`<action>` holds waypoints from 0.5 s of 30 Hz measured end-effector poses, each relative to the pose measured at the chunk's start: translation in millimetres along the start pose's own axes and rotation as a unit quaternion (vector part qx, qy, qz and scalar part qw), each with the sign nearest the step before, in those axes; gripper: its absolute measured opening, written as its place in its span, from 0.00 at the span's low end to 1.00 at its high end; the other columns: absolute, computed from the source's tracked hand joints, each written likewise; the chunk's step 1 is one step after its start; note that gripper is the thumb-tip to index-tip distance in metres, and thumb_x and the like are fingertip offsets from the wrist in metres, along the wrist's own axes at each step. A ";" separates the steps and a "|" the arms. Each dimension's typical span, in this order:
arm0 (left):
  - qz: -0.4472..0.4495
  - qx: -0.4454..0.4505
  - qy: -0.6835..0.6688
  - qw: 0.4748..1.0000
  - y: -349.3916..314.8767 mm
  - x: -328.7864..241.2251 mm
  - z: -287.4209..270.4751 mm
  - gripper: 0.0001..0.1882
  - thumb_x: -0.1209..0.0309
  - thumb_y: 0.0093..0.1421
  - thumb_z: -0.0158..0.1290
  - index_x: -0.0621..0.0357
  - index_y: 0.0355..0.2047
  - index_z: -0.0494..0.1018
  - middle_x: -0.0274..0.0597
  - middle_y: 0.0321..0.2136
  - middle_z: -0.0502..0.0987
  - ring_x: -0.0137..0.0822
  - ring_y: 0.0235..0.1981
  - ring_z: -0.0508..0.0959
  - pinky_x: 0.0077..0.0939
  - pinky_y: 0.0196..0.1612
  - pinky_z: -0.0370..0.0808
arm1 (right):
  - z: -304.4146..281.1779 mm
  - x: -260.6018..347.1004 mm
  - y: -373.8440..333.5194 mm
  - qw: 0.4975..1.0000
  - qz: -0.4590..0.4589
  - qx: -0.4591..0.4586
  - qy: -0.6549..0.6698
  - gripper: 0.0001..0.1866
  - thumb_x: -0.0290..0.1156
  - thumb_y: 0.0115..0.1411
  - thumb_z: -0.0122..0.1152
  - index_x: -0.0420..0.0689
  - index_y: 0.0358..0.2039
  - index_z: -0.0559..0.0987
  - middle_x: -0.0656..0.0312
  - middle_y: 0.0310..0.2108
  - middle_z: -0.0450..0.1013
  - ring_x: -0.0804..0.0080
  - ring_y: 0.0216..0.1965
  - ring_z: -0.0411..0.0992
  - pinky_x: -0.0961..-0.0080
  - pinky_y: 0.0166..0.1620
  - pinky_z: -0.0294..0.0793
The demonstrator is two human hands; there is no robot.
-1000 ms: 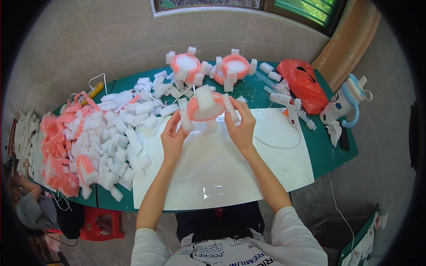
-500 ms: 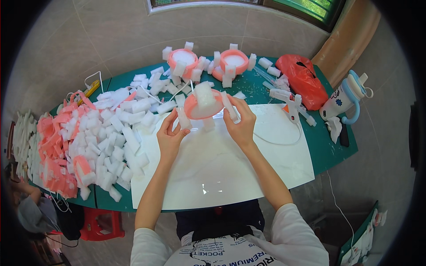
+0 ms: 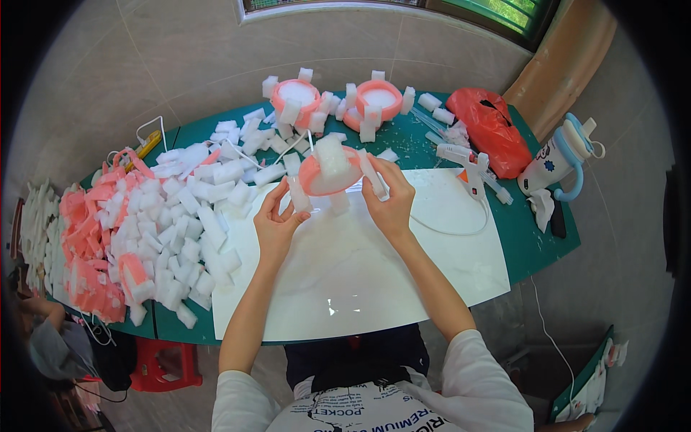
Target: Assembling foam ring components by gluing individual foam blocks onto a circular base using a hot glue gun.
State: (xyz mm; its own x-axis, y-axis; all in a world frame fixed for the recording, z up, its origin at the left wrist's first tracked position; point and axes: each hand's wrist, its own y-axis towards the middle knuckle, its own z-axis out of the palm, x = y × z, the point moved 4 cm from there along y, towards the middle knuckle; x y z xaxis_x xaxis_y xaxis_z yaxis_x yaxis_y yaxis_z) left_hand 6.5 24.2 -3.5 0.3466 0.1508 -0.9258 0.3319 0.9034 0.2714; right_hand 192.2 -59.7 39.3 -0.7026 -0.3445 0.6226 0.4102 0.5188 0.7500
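Note:
Between my two hands I hold up a pink foam ring with white foam blocks around its rim, above the glossy white board. My left hand pinches the white block on the ring's left side. On the opposite side, my right hand grips another white block, fingers closed around it. A larger white block stands on the ring's near-facing side. Two similar pink rings with white blocks, a left one and a right one, rest at the table's far edge.
A heap of white foam blocks and pink foam strips covers the left of the green table. To the right lie a white-and-orange glue gun, a red plastic bag and a large tumbler. A red stool stands below left.
Both hands keep their hold and the foam ring has barely shifted. At the lower right edge, another person's hand or arm has come into view.

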 end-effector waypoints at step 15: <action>-0.004 0.007 0.012 1.000 -0.6 -2.0 0.5 0.34 0.85 0.41 0.61 0.70 0.51 0.62 0.51 0.53 0.63 0.39 0.57 0.63 0.36 0.57 0.66 | 2.5 -5.2 -3.6 0.999 0.028 0.007 0.014 0.21 0.20 0.44 0.58 0.38 0.43 0.75 0.51 0.40 0.72 0.59 0.41 0.72 0.73 0.44 0.71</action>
State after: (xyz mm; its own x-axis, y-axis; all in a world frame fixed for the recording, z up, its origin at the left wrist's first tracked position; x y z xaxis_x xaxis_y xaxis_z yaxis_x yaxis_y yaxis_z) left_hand 6.1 23.1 -1.6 0.3238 0.1539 -0.9335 0.3465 0.8988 0.2683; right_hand 192.9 -57.8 32.8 -0.6621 -0.3365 0.6696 0.4404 0.5482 0.7110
